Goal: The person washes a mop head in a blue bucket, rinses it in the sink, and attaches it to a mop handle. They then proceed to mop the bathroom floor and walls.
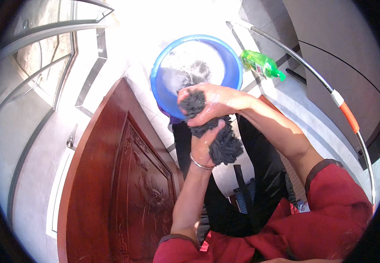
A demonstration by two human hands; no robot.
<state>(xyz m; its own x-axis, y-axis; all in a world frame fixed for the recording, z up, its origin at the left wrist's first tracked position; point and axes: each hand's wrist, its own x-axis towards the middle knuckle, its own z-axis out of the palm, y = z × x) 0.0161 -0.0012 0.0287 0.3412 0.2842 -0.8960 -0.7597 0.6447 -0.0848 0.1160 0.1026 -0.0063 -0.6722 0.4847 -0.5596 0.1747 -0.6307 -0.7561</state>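
A wet, dark grey shaggy cloth is bunched between my hands, over the near edge of a blue plastic basin. My right hand grips its upper end, a bulge showing between thumb and fingers. Below, my left hand, with a bracelet at the wrist, holds the lower part, whose loose end hangs to the right. Foamy, greyish water lies in the basin. Beside the basin on the right, a green pump bottle lies on its side on the tiled floor.
A carved red-brown wooden door stands close on the left, with a glass-panelled frame beyond it. A metal pole with an orange section curves along the right, by a large grey surface. Strong sunlight washes out the floor beyond the basin.
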